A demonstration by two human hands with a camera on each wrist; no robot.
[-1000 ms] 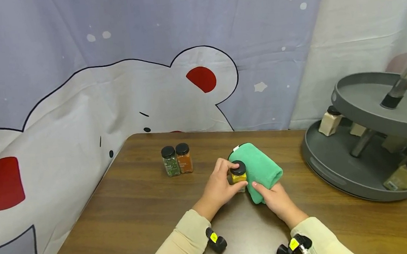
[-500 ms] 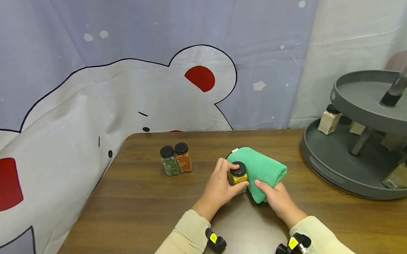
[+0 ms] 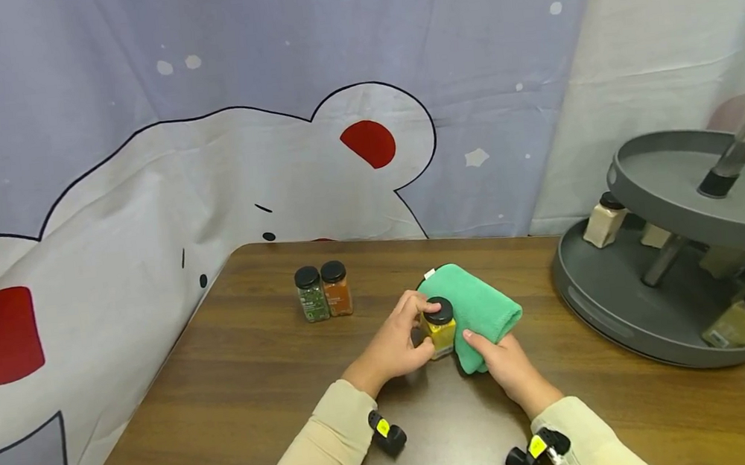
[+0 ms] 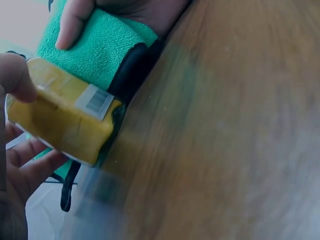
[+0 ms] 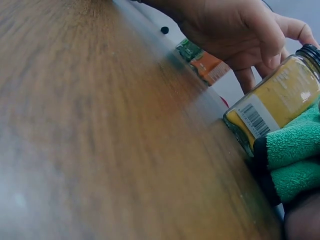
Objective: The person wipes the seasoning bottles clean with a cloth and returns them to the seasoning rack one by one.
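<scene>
A square spice jar of yellow powder (image 3: 442, 336), with a black lid, stands upright on the wooden table. My left hand (image 3: 393, 344) is loosely about its left side; the index fingertip touches the lid and the thumb is off the front. In the right wrist view the jar's barcode label (image 5: 256, 118) shows, with the left thumb close to the glass. My right hand (image 3: 512, 370) holds a folded green cloth (image 3: 477, 308), thumb on top, the other fingers hidden beneath. The cloth lies against the jar's right side.
Two black-lidded spice jars, one green (image 3: 312, 298) and one orange (image 3: 337, 292), stand together at the back left. At the right is a grey two-tier turntable rack (image 3: 596, 316) with several jars on its lower tier. A patterned curtain (image 3: 258, 161) hangs behind the table.
My left thumb has come away from the jar's front and the hand has drawn slightly left, uncovering more of the yellow jar. The right hand still holds the cloth, which has shifted slightly.
</scene>
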